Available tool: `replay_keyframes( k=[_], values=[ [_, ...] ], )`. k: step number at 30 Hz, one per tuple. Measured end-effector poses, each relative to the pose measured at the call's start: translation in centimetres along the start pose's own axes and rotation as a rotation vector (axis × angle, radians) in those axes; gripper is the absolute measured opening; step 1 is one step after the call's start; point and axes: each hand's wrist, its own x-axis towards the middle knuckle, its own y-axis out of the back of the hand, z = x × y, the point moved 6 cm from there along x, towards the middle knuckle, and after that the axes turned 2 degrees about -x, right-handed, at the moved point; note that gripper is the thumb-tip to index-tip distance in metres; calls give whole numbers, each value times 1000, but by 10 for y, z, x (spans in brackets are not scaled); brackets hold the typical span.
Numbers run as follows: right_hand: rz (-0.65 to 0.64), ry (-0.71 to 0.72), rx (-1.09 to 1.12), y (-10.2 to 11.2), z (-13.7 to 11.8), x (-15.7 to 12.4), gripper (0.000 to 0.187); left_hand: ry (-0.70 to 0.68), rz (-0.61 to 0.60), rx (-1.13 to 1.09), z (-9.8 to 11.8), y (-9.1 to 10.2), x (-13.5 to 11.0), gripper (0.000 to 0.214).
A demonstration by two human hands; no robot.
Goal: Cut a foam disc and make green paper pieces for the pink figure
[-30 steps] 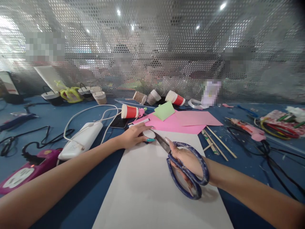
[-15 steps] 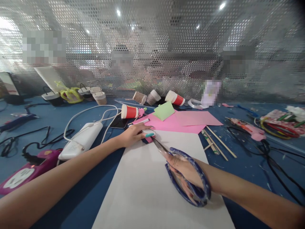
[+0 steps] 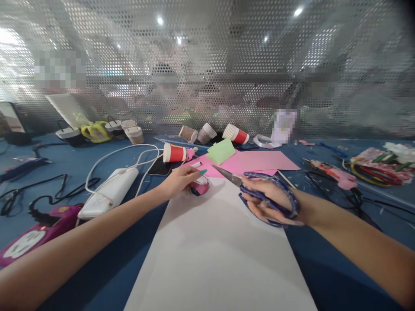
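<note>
My left hand (image 3: 182, 178) is closed at the far end of a large white paper sheet (image 3: 210, 250). Its fingers grip a small round pink and dark object with a whitish top (image 3: 199, 185); what kind of thing it is, I cannot make out. A teal tip shows at the fingers. In my right hand (image 3: 267, 196) are scissors with dark blue wrapped handles (image 3: 293, 203). Their blades look closed and point up and left, a short way from the pink object. Pink paper (image 3: 262, 160) and a folded green paper (image 3: 221, 151) lie just beyond.
A red and white paper cup (image 3: 174, 152) lies on its side by a dark phone (image 3: 160, 167). To the left are a white power bank (image 3: 108, 194) with cables and a magenta device (image 3: 39, 235). A pink glue gun (image 3: 337, 172) lies right. A perforated metal screen (image 3: 207, 65) stands behind.
My right hand has drawn the scissors up and right, away from the small object. My left hand has lifted and tilted that object, so its pink and dark side shows more.
</note>
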Motion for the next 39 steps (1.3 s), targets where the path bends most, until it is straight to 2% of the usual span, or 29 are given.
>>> replay_keyframes(
  k=[3, 6, 9, 12, 15, 17, 19, 21, 23, 24, 26, 28, 31, 33, 36, 39],
  values=[
    [-121, 8, 103, 4, 8, 11, 68, 19, 33, -25, 0, 0, -3, 49],
    [-174, 93, 167, 7, 7, 13, 77, 154, 6, -116, -3, 1, -7, 62],
    [-192, 77, 197, 3, 10, 12, 86, 223, -61, -229, -2, 2, -8, 59],
    [-127, 95, 179, -1, 11, 13, 79, 210, -76, -389, -5, 8, -2, 50],
    [21, 187, 36, 4, 6, 15, 64, 99, 0, -461, -10, 18, 6, 49],
    [230, 327, -196, 19, -7, 11, 52, -8, 49, -392, -11, 22, 6, 53],
    [514, 464, -536, 38, -22, 2, 46, -101, 63, -329, -9, 20, 3, 56],
    [744, 523, -876, 53, -32, -5, 47, -149, 78, -293, -6, 17, -3, 59],
    [880, 574, -1097, 61, -34, -8, 56, -177, 93, -280, -4, 16, -7, 64],
    [894, 603, -1184, 60, -34, -7, 57, -181, 104, -276, -4, 16, -8, 66],
    [867, 617, -1276, 55, -29, -2, 52, -175, 112, -266, -5, 17, -9, 67],
    [784, 593, -1269, 48, -24, 4, 48, -191, 121, -232, -5, 19, -8, 65],
    [626, 476, -1186, 38, -17, 11, 47, -187, 128, -205, -8, 21, -6, 61],
    [586, 401, -1153, 35, -16, 12, 41, -180, 129, -212, -8, 21, -6, 60],
    [516, 367, -1104, 29, -18, 9, 35, -188, 145, -293, -3, 23, -9, 57],
    [388, 393, -1015, 26, -20, 0, 37, -185, 200, -440, 0, 30, -11, 54]
  ],
)
